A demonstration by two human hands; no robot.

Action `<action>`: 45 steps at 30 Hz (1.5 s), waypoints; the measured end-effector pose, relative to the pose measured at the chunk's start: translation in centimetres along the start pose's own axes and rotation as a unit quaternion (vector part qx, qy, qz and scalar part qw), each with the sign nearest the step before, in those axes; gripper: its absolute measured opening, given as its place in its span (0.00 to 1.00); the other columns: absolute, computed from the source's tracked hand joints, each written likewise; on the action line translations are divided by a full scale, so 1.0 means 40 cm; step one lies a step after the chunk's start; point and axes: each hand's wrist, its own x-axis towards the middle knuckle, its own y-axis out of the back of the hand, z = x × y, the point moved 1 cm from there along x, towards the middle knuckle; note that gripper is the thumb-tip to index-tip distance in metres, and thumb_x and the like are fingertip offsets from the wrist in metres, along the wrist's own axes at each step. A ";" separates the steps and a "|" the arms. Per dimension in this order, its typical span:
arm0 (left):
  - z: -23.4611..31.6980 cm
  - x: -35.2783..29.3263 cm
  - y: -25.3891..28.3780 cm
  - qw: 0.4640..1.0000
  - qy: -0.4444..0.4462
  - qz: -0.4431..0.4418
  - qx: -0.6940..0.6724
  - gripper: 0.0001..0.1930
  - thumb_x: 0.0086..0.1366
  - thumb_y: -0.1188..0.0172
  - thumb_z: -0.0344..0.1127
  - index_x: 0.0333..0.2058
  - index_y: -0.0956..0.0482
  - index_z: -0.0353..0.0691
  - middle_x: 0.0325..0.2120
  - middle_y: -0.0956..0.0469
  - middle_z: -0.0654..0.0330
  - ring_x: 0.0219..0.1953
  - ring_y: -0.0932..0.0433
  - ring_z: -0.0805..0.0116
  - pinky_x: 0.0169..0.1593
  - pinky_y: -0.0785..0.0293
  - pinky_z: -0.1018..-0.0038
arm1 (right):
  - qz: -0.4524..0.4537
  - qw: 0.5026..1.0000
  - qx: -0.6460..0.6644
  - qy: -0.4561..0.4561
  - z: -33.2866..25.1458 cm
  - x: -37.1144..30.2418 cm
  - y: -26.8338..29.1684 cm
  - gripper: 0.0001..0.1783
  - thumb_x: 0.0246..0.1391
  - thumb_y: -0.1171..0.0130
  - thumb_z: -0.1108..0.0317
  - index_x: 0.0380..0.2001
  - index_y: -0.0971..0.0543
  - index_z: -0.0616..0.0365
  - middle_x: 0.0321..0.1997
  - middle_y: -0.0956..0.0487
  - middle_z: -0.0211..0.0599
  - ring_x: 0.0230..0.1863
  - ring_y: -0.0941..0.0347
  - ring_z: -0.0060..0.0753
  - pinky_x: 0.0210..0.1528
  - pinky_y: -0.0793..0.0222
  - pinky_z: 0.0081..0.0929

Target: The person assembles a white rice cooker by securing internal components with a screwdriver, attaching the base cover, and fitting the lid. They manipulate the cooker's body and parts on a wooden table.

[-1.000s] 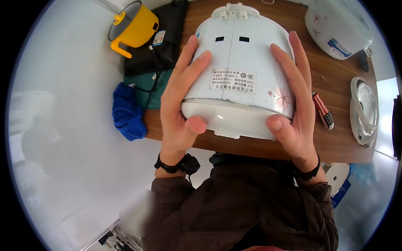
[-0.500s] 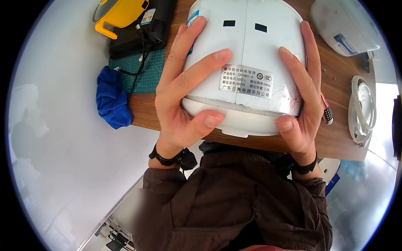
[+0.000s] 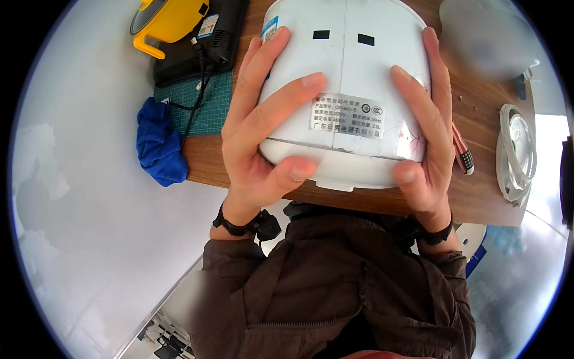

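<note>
A white rice cooker body (image 3: pixel 350 72) lies in front of me near the table's edge, its curved side turned up. It carries a silver label, two small black patches and a faint pink flower print. My left hand (image 3: pixel 257 131) grips its left side, with fingers spread over the wall and the thumb on the white base rim. From the right, my right hand (image 3: pixel 431 131) clasps it the same way, its thumb also on the base. The cooker's underside and far end are out of sight.
At the far left, a yellow pot (image 3: pixel 173 24) sits on a black appliance (image 3: pixel 218 51) beside a green cutting mat (image 3: pixel 212 110). A blue cloth (image 3: pixel 160 143) hangs at the table edge. On the right are a red-handled tool (image 3: pixel 463 152), a round lid (image 3: pixel 515 152) and a blurred white container (image 3: pixel 490 42).
The cooker has shifted very slightly left and tipped a little, with both hands keeping the same hold. More of the red-handled tool shows beside my right hand.
</note>
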 end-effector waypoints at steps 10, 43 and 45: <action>-0.133 -0.031 0.018 0.992 -0.121 -0.009 -0.023 0.63 0.53 0.50 0.86 0.69 0.35 0.30 0.71 0.42 0.32 0.74 0.43 0.36 0.75 0.51 0.50 | 0.033 0.993 0.066 -0.089 0.024 -0.018 0.024 0.40 0.69 0.62 0.35 0.67 0.26 0.55 0.80 0.45 0.55 0.80 0.51 0.57 0.79 0.56 0.48; -0.130 -0.094 -0.051 0.981 -0.150 0.115 0.051 0.38 0.73 0.56 0.69 0.72 0.45 0.52 0.71 0.44 0.36 0.74 0.43 0.38 0.69 0.33 0.42 | 0.028 0.897 0.346 -0.273 0.183 0.150 0.013 0.27 0.75 0.52 0.50 0.50 0.17 0.67 0.35 0.18 0.26 0.34 0.28 0.13 0.37 0.31 0.17; -0.136 -0.089 -0.043 0.981 -0.155 0.109 0.035 0.38 0.73 0.56 0.69 0.72 0.45 0.51 0.71 0.44 0.36 0.74 0.43 0.38 0.70 0.36 0.42 | 0.025 0.908 0.330 -0.259 0.191 0.148 0.019 0.28 0.75 0.51 0.50 0.50 0.17 0.67 0.36 0.18 0.26 0.35 0.28 0.14 0.37 0.31 0.17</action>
